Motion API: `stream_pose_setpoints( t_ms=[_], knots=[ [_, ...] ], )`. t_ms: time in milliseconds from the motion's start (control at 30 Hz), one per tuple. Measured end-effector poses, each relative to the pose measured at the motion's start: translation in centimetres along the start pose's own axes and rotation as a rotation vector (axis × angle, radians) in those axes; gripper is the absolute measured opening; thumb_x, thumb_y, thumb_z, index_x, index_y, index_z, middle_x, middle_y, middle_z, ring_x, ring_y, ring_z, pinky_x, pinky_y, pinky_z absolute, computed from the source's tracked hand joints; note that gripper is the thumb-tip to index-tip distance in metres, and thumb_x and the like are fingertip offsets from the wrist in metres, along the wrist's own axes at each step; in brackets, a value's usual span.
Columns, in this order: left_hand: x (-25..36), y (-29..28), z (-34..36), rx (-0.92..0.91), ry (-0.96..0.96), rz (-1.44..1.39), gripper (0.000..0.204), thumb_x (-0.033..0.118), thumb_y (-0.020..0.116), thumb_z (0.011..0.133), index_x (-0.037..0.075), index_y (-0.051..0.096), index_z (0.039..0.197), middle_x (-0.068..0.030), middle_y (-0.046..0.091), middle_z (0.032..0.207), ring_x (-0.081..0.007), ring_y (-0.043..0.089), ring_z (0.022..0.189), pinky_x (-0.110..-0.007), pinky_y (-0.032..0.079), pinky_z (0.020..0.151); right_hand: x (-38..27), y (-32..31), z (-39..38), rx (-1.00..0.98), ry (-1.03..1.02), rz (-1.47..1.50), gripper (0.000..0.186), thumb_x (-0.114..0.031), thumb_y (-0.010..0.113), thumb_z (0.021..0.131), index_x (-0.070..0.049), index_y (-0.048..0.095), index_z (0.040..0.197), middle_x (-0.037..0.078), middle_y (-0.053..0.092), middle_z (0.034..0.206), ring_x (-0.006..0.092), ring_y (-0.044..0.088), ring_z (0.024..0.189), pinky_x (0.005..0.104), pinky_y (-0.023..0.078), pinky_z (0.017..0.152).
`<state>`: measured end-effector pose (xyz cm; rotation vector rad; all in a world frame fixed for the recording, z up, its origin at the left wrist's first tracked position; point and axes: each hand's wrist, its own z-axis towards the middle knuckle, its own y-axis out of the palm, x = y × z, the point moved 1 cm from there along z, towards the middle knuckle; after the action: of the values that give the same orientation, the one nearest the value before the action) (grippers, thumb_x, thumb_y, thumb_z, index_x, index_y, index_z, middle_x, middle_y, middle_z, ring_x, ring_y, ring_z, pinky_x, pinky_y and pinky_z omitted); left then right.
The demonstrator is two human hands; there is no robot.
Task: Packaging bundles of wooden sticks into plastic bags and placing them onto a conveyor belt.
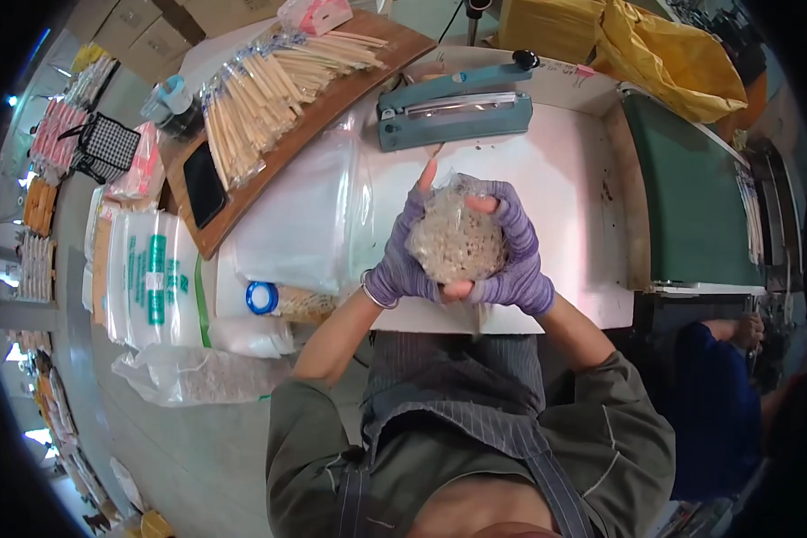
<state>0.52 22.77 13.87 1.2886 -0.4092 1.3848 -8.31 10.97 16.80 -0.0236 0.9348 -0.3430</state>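
Observation:
Between my two hands is a clear plastic bag (458, 238), rounded and tightly filled. Its contents show as many small pale tips, which look like stick ends seen end-on. My left hand (403, 255), in a purple fingerless glove, curves round its left side with the index finger pointing up. From the right, my right hand (516, 251), gloved the same way, presses its fingers and thumb against the bag. Beyond the bag stands a grey-green bag sealer (457, 121) with a long lever arm. The underside of the bag is hidden.
A brown wooden board (336, 121) at the far left carries wrapped chopsticks (260, 99) and a black phone (205, 186). Clear plastic bags (300, 215) lie beside a blue tape roll (262, 298). Right of the white worktop (574, 215) is a green conveyor belt (690, 193); a person in blue (717, 403) is nearby.

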Motion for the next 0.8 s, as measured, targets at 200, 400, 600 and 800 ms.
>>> stream_pose_setpoints(
  t_ms=[200,400,600,800],
  knots=[
    [0.9,1.4,-4.9,0.175,-0.321,-0.361,0.092,0.024,0.075,0.062,0.011,0.019,0.133,-0.0069,0.045,0.116,-0.0201,0.045,0.108,-0.032,0.037,0.092,-2.4,2.6,0.2,0.1,0.502,0.319,0.067,-0.023,0.076,0.06,-0.005,0.046,0.117,0.007,0.049,0.1,0.0155,0.049,0.09,0.0275,0.04,0.079],
    [-6.7,1.9,-12.8,0.589,-0.676,-0.812,0.038,0.021,0.059,0.079,0.012,0.044,0.113,-0.0007,0.051,0.105,-0.0122,0.047,0.102,-0.025,0.038,0.089,4.6,4.5,-5.1,-0.382,1.005,0.805,0.031,-0.017,0.064,0.069,0.004,0.06,0.092,0.007,0.06,0.076,0.012,0.055,0.066,0.0225,0.044,0.067],
    [-0.8,-12.1,-16.0,0.367,-0.423,0.289,0.027,0.013,0.056,0.079,0.006,0.047,0.104,-0.0044,0.052,0.098,-0.016,0.048,0.094,-0.027,0.037,0.09,4.4,5.3,-7.1,-0.326,1.006,0.924,0.02,-0.015,0.062,0.069,0.005,0.06,0.072,0.009,0.059,0.071,0.0147,0.056,0.065,0.025,0.045,0.063],
    [6.3,-18.6,-12.7,0.298,-0.104,1.662,0.018,0.017,0.062,0.071,0.003,0.055,0.079,-0.0105,0.054,0.076,-0.0268,0.053,0.075,-0.035,0.043,0.071,4.0,5.8,-7.4,-0.3,0.953,0.875,0.024,-0.018,0.063,0.069,0.004,0.061,0.076,0.009,0.06,0.07,0.0128,0.055,0.063,0.0247,0.045,0.06]
  ],
)
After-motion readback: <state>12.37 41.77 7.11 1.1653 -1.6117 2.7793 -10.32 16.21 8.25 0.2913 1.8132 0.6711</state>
